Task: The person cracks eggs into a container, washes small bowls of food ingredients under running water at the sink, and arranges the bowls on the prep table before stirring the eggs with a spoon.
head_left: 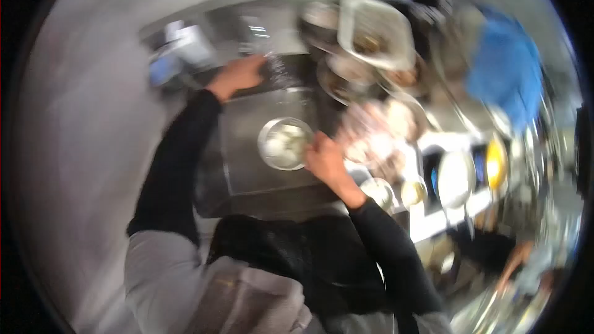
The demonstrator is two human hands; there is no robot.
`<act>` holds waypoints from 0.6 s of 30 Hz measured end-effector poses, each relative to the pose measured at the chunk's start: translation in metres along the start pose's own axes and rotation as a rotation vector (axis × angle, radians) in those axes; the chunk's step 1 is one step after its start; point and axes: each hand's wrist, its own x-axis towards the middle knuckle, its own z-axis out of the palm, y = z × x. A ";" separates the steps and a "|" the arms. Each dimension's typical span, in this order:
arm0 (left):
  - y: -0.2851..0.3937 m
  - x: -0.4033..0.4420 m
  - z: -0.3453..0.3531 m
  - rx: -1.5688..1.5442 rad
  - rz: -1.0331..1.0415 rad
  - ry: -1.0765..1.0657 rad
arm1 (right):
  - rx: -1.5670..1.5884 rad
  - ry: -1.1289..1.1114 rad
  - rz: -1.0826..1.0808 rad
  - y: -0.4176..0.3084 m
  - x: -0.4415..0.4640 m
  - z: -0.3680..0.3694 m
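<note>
A round bowl (270, 159) with pale, whitish pieces in it stands on the dark metal work surface (247, 176). At its right rim is my right hand (328, 164), fingers closed against the edge. My left hand (240, 75) is farther up and to the left, beside a shiny, clear plastic-like item (281, 73). Motion blur smears its fingertips, and whether they hold that item cannot be made out.
White and blue objects (189, 43) lie at upper left. A white rectangular container (405, 37), several bowls and a blurred clear bag (368, 136) crowd the right. Beyond are a blue bag (507, 68), a white round dish (455, 179) and another person's arm (512, 266).
</note>
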 end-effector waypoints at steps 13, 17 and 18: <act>0.230 -0.127 0.088 -1.083 -0.124 -0.724 | -0.099 0.422 0.267 0.042 -0.219 -0.231; 0.336 -0.156 0.129 -1.344 -0.195 -0.547 | -0.222 0.501 0.317 0.119 -0.279 -0.266; 0.349 -0.156 0.135 -1.373 -0.208 -0.446 | -0.234 0.495 0.354 0.134 -0.290 -0.272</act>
